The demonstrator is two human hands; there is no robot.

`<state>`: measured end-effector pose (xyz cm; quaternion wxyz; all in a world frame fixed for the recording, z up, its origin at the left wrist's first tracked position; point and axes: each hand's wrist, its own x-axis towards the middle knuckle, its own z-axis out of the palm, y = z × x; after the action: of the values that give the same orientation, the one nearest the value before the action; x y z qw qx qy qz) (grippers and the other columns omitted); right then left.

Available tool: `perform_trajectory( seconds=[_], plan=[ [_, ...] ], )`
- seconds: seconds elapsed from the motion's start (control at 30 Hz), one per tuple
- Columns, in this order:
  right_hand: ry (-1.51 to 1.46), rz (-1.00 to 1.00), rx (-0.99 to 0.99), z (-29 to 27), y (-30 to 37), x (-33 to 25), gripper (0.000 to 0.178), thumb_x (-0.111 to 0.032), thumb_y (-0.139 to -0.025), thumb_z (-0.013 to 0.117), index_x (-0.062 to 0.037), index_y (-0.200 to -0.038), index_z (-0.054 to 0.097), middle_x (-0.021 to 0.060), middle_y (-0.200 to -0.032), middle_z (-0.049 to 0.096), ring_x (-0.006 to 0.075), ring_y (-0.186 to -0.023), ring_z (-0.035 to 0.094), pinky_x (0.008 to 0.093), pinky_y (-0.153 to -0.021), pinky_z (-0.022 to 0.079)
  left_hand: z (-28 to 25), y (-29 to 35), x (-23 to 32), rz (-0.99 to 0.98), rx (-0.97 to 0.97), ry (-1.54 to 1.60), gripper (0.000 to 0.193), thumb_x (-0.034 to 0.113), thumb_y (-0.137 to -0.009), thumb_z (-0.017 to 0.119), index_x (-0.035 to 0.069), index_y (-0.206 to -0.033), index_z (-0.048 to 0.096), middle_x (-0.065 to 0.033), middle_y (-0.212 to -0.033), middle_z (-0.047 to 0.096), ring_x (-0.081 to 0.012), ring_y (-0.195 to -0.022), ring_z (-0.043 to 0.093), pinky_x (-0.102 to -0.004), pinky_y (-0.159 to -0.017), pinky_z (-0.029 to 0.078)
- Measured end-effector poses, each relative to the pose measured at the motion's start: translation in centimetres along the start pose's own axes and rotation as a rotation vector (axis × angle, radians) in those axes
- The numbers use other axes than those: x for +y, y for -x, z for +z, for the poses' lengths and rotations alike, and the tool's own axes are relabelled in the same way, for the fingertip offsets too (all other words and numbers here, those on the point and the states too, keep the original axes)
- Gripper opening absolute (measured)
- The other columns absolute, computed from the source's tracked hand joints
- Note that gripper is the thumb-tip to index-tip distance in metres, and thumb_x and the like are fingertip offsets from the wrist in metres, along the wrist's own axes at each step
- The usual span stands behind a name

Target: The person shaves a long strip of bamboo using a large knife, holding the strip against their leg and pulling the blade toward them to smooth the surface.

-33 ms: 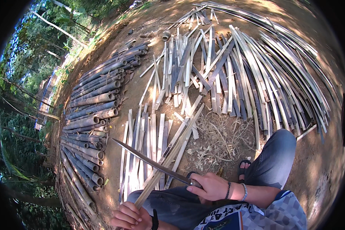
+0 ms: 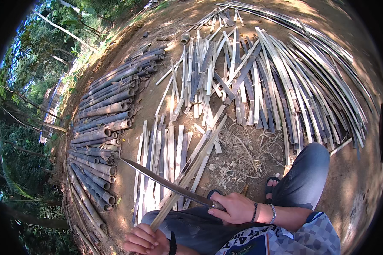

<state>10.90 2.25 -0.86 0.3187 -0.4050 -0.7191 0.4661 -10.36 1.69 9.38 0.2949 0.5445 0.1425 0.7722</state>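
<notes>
My left hand [image 2: 145, 240] is closed around the lower end of a long, pale bamboo strip [image 2: 162, 216], which slants up and away to the right in front of my lap. My right hand [image 2: 233, 208] grips the handle of a machete [image 2: 159, 180]. Its long dark blade points up to the left and crosses the bamboo strip above my left hand. Whether the edge touches the strip, I cannot tell. Beyond the blade, several split bamboo strips [image 2: 170, 153] lie on the ground, partly hidden by the blade and the held strip.
A row of round bamboo poles [image 2: 104, 109] lies at the left. Large heaps of split strips [image 2: 285, 80] spread across the far middle and right. Curly shavings [image 2: 249, 155] cover the soil before my bent knee [image 2: 308, 170]. Trees [image 2: 25, 140] stand at the far left.
The machete has shifted slightly left and its tip sits a little lower. My left hand and the bamboo strip have hardly moved.
</notes>
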Motion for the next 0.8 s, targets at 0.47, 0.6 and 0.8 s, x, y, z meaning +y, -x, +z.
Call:
perform_trajectory(
  seconds=[0.47,0.6,0.8],
  plan=[
    [-0.150,0.074,-0.018,-0.4,0.7,0.6,0.043,-0.042,-0.096,0.052,-0.0001,-0.104,0.051,0.0177,-0.055,0.059,0.0405,-0.059,0.063,0.0436,-0.055,0.051,0.2,0.0,-0.1,0.020,-0.077,-0.016,0.058,0.053,-0.099,0.038,0.014,-0.056,0.037,0.0015,-0.049,0.037,-0.0083,-0.040,0.036,-0.0231,-0.047,0.027],
    [-0.241,0.208,0.073,-0.2,0.0,2.5,0.043,-0.041,-0.096,0.051,0.0009,-0.105,0.050,0.0179,-0.053,0.057,0.0403,-0.059,0.064,0.0433,-0.054,0.051,0.5,0.1,0.2,0.004,-0.105,-0.051,0.058,0.053,-0.099,0.038,0.014,-0.057,0.037,0.0015,-0.049,0.037,-0.0085,-0.040,0.035,-0.0230,-0.047,0.027],
    [-0.129,-0.016,-0.089,-0.2,2.2,-2.1,0.042,-0.040,-0.095,0.053,-0.0003,-0.107,0.048,0.0209,-0.059,0.056,0.0412,-0.063,0.063,0.0472,-0.057,0.050,0.1,0.0,-0.1,0.019,-0.088,-0.019,0.058,0.054,-0.100,0.036,0.014,-0.057,0.036,0.0014,-0.049,0.036,-0.0087,-0.040,0.034,-0.0228,-0.048,0.028]
  ],
)
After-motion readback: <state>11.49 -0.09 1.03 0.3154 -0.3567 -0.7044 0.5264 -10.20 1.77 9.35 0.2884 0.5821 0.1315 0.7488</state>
